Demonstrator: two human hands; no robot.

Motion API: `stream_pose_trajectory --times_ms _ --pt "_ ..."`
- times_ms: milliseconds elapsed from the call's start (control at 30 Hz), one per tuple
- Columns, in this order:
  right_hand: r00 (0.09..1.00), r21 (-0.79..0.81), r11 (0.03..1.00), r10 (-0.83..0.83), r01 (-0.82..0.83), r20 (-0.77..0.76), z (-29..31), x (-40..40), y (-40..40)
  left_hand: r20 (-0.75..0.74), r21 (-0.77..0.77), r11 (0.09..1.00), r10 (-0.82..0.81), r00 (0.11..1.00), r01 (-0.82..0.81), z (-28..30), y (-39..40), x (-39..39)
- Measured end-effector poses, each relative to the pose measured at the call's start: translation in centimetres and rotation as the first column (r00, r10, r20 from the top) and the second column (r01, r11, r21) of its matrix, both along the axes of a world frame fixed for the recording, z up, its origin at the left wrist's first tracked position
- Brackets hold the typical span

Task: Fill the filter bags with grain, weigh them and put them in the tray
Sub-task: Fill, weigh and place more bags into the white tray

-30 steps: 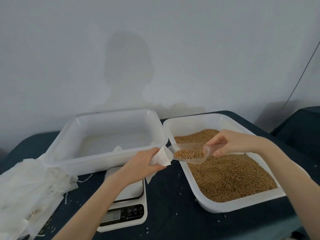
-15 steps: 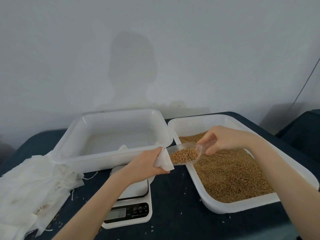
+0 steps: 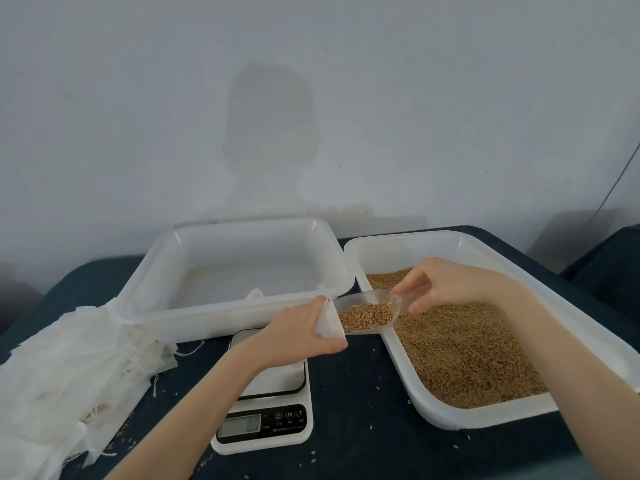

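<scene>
Progress looks early: the empty tray at the back left holds no filled bags that you can see, and the scale in front of it carries nothing on its platform. You are, by my reading, on the filling step of a bag, with weighing and placing yet to come, and a large pile of flat bags waits at your left.

Your left hand pinches a white filter bag above the scale, fingers curled round the cloth and its mouth turned toward the scoop. Your right hand pinches the handle end of a clear plastic scoop, whose lip touches or sits just at the bag's opening; whether any grain is inside the bag I cannot tell.

Grain in the scoop is golden-brown and loose, heaped toward the bag side. The grain tray at your right is filled with the same grain across most of its floor. A few stray kernels lie on the dark table.
</scene>
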State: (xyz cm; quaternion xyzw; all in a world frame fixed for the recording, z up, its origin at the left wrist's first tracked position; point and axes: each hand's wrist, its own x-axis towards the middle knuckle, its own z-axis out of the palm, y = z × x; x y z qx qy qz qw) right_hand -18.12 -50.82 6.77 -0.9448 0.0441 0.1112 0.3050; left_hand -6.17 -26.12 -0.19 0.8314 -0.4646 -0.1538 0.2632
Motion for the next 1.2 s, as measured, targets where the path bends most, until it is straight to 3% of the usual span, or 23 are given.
stream_pose_trajectory --times_ms 267,400,533,733,967,1200 --pt "1.000 0.014 1.000 -0.015 0.015 0.000 -0.2 -0.1 0.4 0.079 -0.012 0.999 -0.045 0.996 0.046 0.3 0.3 0.3" --pt "0.999 -0.014 0.999 -0.036 0.037 0.030 0.6 0.1 1.2 0.237 -0.045 0.999 -0.012 0.971 0.023 0.1 0.3 0.2" --pt "0.997 -0.211 0.977 -0.009 0.026 0.081 2.5 0.8 2.9 0.366 -0.054 0.997 0.071 0.928 -0.055 0.1 0.1 0.8" --pt "0.977 -0.623 0.781 0.093 0.047 0.190 5.4 1.9 6.3 0.357 -0.104 0.986 0.156 0.921 -0.127 -0.7 0.7 1.5" --pt "0.950 -0.844 0.535 0.236 0.047 0.203 6.8 3.3 9.4 0.184 -0.204 0.960 0.233 0.955 -0.194 -1.1 0.9 1.4" --pt "0.915 -0.946 0.301 0.334 0.122 0.224 6.7 4.3 12.4 -0.010 -0.246 0.934 0.266 0.964 -0.260 -1.8 0.7 1.1"
